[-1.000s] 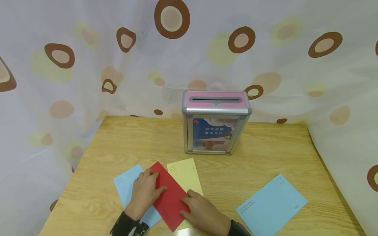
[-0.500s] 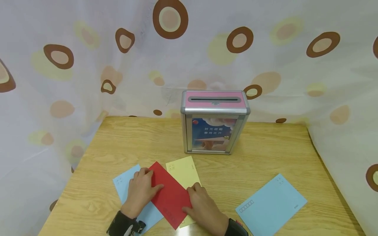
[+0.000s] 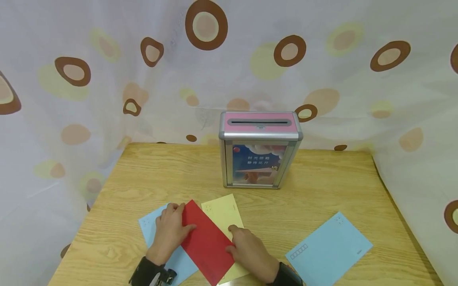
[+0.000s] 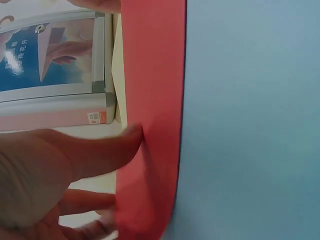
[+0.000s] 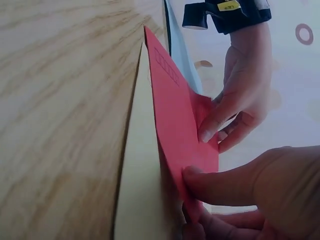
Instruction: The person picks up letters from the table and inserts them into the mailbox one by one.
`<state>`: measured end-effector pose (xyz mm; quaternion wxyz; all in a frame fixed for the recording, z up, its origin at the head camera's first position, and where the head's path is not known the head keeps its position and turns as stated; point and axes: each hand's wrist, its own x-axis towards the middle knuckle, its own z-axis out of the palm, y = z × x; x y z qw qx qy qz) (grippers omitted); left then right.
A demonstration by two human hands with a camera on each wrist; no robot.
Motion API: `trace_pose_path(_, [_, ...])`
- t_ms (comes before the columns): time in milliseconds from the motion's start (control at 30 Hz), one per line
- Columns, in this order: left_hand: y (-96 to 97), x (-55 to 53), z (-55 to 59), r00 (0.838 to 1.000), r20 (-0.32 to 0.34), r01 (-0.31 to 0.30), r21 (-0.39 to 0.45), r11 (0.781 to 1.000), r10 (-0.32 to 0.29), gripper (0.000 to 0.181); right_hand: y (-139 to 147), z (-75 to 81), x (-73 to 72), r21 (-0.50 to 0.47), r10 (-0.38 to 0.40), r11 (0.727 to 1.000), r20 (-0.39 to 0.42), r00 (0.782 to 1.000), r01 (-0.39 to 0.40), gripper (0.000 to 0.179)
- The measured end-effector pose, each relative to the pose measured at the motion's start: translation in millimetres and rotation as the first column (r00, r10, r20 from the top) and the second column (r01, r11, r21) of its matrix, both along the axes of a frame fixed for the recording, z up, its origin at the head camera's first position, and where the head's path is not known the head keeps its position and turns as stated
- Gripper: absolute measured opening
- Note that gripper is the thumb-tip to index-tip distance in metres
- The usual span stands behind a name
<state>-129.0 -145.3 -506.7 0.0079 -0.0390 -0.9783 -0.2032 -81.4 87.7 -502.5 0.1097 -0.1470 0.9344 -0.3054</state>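
Note:
A red envelope (image 3: 207, 246) lies slanted across the near left of the table, its near end overlapping a yellow envelope (image 3: 225, 210). My left hand (image 3: 169, 232) pinches its left edge, thumb on the face. On the opposite edge my right hand (image 3: 252, 251) grips it, and in the right wrist view the thumb is on top with fingers curled behind. There the red envelope (image 5: 172, 105) is lifted at an angle off the yellow envelope (image 5: 142, 165). A light blue envelope (image 3: 182, 267) lies partly hidden under my left hand and the red one.
Another light blue envelope (image 3: 329, 250) lies on the wooden table (image 3: 168, 171) at the right. A silver-framed letter box (image 3: 260, 137) with a pink slotted top stands at the back middle. A patterned curtain (image 3: 214, 79) rises behind and along the sides.
The red envelope has shifted slightly right and nearer. My right hand has moved a little right, its index finger lifting off the edge. My left hand has slid slightly left.

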Motion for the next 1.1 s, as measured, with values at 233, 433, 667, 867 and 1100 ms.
trace_pose_path(233, [5.5, -4.3, 8.8, 0.988, -0.152, 0.042, 0.208, 0.977, -0.010, 0.027, 11.2, -0.2, -6.9, -0.132, 0.053, 0.990, 0.030, 0.998, -0.049, 0.011])
trace_pose_path(433, [11.7, -9.0, 24.0, 0.962, -0.268, 0.146, 0.321, 0.936, -0.058, 0.023, 22.2, 1.2, -17.8, -0.253, 0.094, 0.965, 0.059, 0.994, -0.076, 0.007])
trace_pose_path(667, [11.4, -10.5, 41.6, 0.848, -0.508, 0.378, 0.379, 0.844, -0.152, 0.032, 36.1, 8.4, -28.9, -0.326, 0.131, 0.939, 0.037, 0.991, -0.112, 0.004])
trace_pose_path(867, [14.3, -10.8, 68.3, 0.825, -0.562, 0.384, 0.485, 0.786, -0.057, 0.040, 43.9, 19.4, -31.2, -0.381, 0.114, 0.916, -0.048, 0.992, -0.124, 0.005])
trace_pose_path(1100, [31.5, -5.8, 112.5, 0.851, -0.524, 0.402, 0.669, 0.625, 0.014, 0.050, 51.0, 35.9, -33.6, -0.434, 0.010, 0.895, -0.214, 0.977, -0.105, 0.010])
